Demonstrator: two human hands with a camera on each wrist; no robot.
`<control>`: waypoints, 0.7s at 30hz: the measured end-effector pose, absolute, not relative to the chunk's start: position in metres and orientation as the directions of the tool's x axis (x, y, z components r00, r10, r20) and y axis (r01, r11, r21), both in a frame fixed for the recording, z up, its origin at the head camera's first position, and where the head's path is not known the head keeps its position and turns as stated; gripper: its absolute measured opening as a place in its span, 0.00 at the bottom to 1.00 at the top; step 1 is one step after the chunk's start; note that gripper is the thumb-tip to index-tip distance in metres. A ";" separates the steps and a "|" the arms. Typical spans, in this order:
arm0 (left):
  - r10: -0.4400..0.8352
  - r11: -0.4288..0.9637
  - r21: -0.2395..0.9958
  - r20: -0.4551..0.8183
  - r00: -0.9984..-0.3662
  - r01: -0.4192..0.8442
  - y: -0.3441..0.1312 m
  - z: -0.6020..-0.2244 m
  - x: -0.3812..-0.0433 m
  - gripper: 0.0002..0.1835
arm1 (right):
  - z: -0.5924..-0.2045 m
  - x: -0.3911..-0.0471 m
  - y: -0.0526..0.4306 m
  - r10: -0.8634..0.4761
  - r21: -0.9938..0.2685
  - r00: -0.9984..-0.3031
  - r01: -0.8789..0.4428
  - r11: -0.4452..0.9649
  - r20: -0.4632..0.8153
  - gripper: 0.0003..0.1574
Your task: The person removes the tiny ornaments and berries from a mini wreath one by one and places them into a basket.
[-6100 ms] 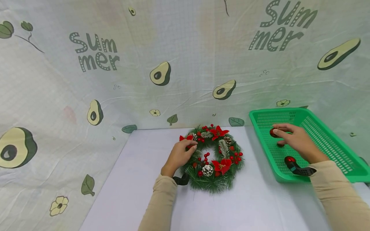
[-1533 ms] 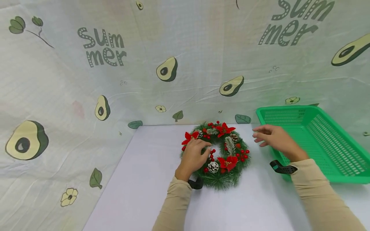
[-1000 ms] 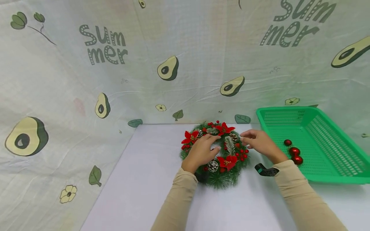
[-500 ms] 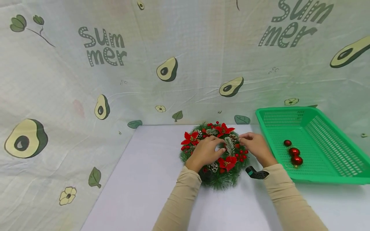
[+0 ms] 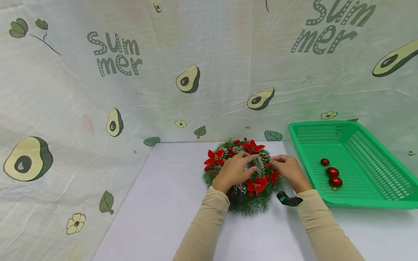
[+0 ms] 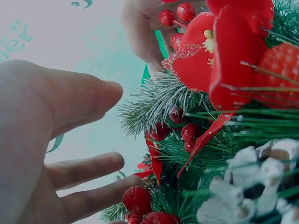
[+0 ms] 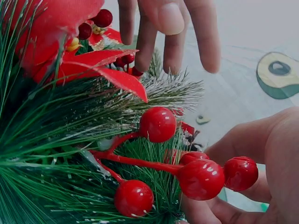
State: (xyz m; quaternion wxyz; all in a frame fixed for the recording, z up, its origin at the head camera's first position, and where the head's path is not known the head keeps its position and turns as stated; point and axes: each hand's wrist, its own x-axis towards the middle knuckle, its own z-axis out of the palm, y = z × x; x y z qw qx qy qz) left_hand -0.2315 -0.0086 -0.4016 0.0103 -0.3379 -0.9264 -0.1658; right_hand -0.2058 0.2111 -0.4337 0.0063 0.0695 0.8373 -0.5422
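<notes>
A green Christmas wreath point(image 5: 248, 208) lies on the white table, trimmed with red poinsettias point(image 5: 257, 185), red berries and pinecones. My left hand point(image 5: 236, 172) reaches over its centre, fingers spread and thumb apart; the left wrist view shows nothing between them. My right hand point(image 5: 289, 170) is at the wreath's right edge, fingertips close to a brown pinecone point(image 5: 263, 156) and a frosted sprig point(image 5: 259, 166). In the right wrist view a cluster of red berries point(image 7: 201, 179) covers those fingertips, so I cannot tell whether they pinch anything.
A green plastic basket point(image 5: 365, 203) stands to the right, with a small dark red ball point(image 5: 324, 162) and two larger shiny red balls point(image 5: 335, 182) in it. A cloth backdrop point(image 5: 215, 47) printed with avocados rises behind the table.
My right hand, earlier holding a red ball over the basket, has moved left to the wreath's right edge. My left hand has shifted right, from the wreath's left side over its centre.
</notes>
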 end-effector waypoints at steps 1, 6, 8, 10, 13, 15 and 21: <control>0.622 0.719 0.300 0.122 -0.773 0.627 -0.008 -0.401 -0.231 0.27 | -0.434 -0.206 0.211 0.103 -0.907 -0.990 0.127 0.402 -0.093 0.25; 0.614 0.735 0.299 0.086 -0.785 0.608 -0.007 -0.401 -0.231 0.26 | -0.433 -0.206 0.211 0.077 -0.893 -0.989 0.145 0.426 -0.124 0.25; 0.615 0.738 0.293 0.080 -0.785 0.608 -0.007 -0.401 -0.231 0.27 | -0.433 -0.207 0.212 0.072 -0.883 -0.989 0.149 0.444 -0.131 0.25; 0.617 0.741 0.281 0.074 -0.783 0.610 -0.006 -0.401 -0.231 0.27 | -0.432 -0.207 0.212 0.069 -0.877 -0.988 0.153 0.456 -0.137 0.24; 0.621 0.745 0.260 0.066 -0.781 0.614 -0.006 -0.401 -0.231 0.28 | -0.432 -0.207 0.211 0.064 -0.866 -0.987 0.158 0.475 -0.145 0.24; 0.624 0.747 0.250 0.055 -0.780 0.616 -0.006 -0.401 -0.230 0.28 | -0.431 -0.207 0.211 0.053 -0.855 -0.988 0.151 0.496 -0.144 0.24; 0.632 0.748 0.244 0.021 -0.775 0.617 -0.005 -0.399 -0.229 0.27 | -0.427 -0.206 0.211 0.011 -0.822 -0.991 0.118 0.556 -0.135 0.23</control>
